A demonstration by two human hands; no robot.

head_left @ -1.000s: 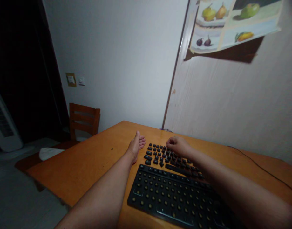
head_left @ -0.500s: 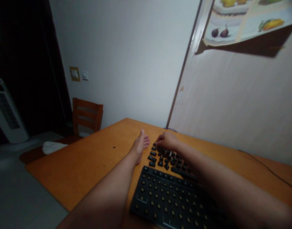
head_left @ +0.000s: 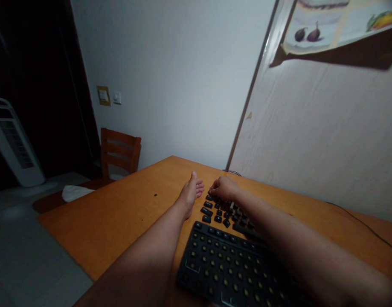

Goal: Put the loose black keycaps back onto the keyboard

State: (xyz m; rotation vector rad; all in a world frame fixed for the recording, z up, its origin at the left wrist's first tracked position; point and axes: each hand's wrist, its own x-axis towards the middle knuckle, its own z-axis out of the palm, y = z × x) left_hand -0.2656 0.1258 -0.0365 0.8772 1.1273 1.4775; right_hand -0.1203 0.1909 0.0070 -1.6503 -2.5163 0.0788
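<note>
My left hand (head_left: 191, 194) rests on its edge on the table, thumb up and fingers stretched out, holding nothing. It stands just left of the loose black keycaps (head_left: 207, 211), which lie in rows like a keyboard layout. Over the far left corner of these rows, my right hand (head_left: 224, 188) has its fingertips pinched together on a keycap at the end of the back row. My right hand and forearm hide many of the keycaps. Nearer me lies a black keyboard (head_left: 221, 260) with most of its keys stripped off, showing pale round switches; its top row still has caps.
The wooden table (head_left: 125, 221) carries a small dark piece (head_left: 155, 195) left of my left hand. A black cable (head_left: 358, 221) runs along the right side. Beyond the table's left edge stand a wooden chair (head_left: 120, 149) with a white cloth (head_left: 76, 193) and a white upright appliance (head_left: 18, 145).
My right hand has moved left and down from above the middle of the back row to its left end keycap. My left hand stays in place; the view has shifted slightly.
</note>
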